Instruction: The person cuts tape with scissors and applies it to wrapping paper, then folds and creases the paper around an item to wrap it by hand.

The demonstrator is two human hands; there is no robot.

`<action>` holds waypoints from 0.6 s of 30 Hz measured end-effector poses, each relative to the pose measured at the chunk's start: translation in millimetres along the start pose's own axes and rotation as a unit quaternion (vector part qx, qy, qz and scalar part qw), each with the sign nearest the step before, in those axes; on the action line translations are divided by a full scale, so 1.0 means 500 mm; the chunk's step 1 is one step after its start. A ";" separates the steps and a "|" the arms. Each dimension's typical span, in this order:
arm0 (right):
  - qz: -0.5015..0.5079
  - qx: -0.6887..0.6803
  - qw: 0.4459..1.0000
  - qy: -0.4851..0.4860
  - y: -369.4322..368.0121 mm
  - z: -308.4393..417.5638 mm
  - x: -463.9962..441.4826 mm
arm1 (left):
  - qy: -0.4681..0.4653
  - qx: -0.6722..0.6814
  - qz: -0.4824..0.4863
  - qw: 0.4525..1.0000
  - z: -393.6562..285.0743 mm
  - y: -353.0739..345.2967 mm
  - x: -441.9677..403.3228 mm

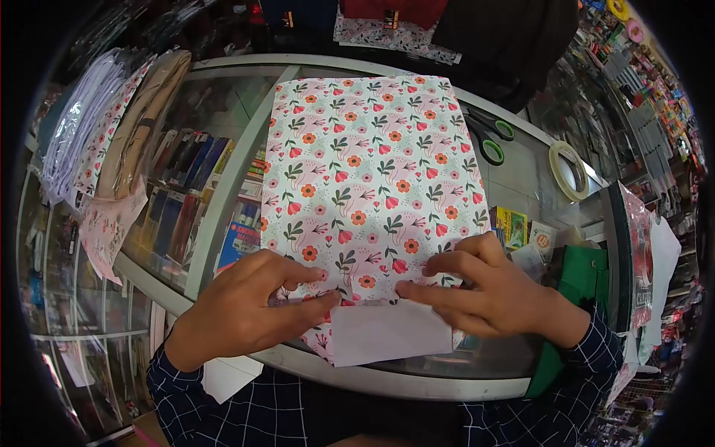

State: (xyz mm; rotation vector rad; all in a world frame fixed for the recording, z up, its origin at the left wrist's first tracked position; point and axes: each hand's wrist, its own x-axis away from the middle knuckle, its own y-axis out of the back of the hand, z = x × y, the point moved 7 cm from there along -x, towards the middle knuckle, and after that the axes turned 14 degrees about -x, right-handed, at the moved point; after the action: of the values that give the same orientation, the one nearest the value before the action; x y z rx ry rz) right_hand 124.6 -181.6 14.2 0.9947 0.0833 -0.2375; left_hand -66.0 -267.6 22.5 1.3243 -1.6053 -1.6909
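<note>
A flat piece of floral wrapping paper [365, 186], white with pink and orange flowers, lies on the glass counter in front of me. Its near end is folded, showing a plain white flap [391, 333]. My left hand [257, 302] grips the paper at the left of this fold, thumb and fingertips bent onto the printed side. On the right, my right hand [488, 287] also bends its fingers onto the fold, fingertips pressed against the paper. Parts of both hands' lower fingers are hidden from view.
Scissors with black and green handles [493, 151] and a roll of clear tape [568, 171] lie right of the paper. Plastic-wrapped packs [138, 123] stand at the counter's left. Boxed goods show through the glass. A green item [581, 279] sits beside my right wrist.
</note>
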 end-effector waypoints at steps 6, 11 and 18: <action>-0.014 0.009 0.998 0.059 -0.012 0.024 -0.025 | -0.012 -0.011 -0.015 1.000 -0.004 0.000 0.004; 0.021 -0.012 0.995 0.096 -0.016 0.025 -0.026 | -0.063 -0.018 0.002 0.998 -0.017 0.006 0.011; 0.002 0.020 0.994 0.105 -0.016 0.043 -0.067 | -0.064 -0.043 0.005 0.997 -0.018 0.026 0.018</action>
State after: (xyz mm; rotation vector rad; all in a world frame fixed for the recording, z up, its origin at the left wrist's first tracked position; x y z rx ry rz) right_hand 89.2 -198.5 25.5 1.0583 0.2690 -0.1308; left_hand -66.0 -282.4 33.0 1.1870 -1.5872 -1.8494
